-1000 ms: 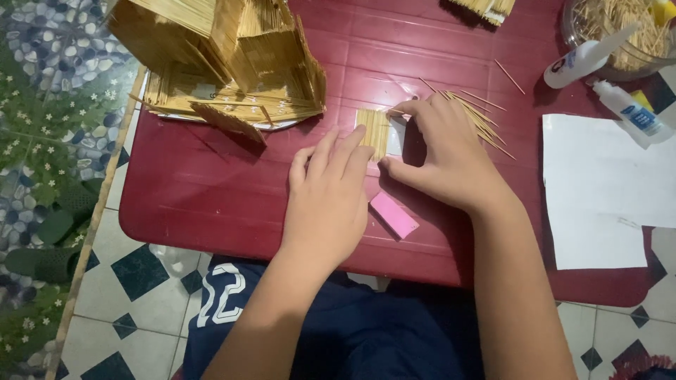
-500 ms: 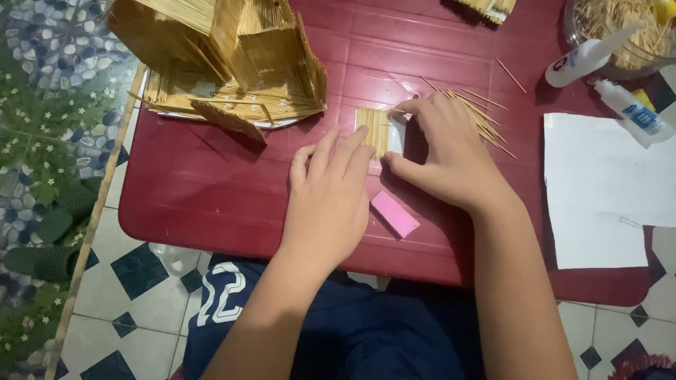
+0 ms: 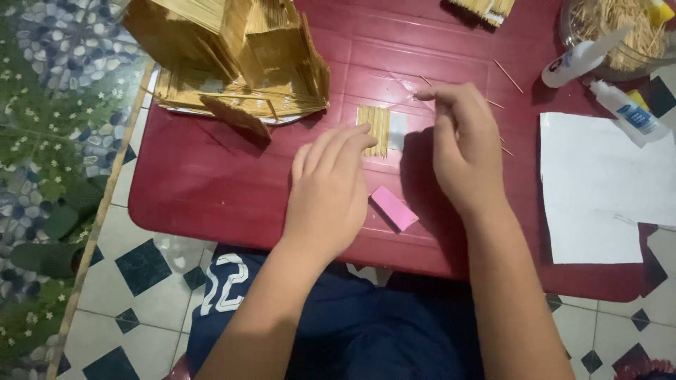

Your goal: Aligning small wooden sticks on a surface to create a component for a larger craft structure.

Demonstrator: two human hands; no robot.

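My left hand (image 3: 327,190) lies flat on the red table (image 3: 211,183), fingers apart. Its fingertips touch the lower edge of a small flat panel of glued toothpicks (image 3: 373,129) that rests on a white card (image 3: 398,131). My right hand (image 3: 461,144) hovers just right of the panel. Its thumb and forefinger are pinched on a thin toothpick near its upper left. A pink rectangular block (image 3: 394,209) lies on the table between my wrists. A few loose toothpicks (image 3: 504,144) stick out from behind my right hand.
A toothpick house model (image 3: 232,56) stands at the back left. A bowl of toothpicks (image 3: 620,32), two glue bottles (image 3: 581,62) (image 3: 630,112) and a white paper sheet (image 3: 605,186) sit at the right. Tiled floor and a patterned mat lie beside the table.
My right hand has lifted off the bundle of toothpicks and drawn right, away from the panel. My left hand has slid back, uncovering the panel and the pink block.
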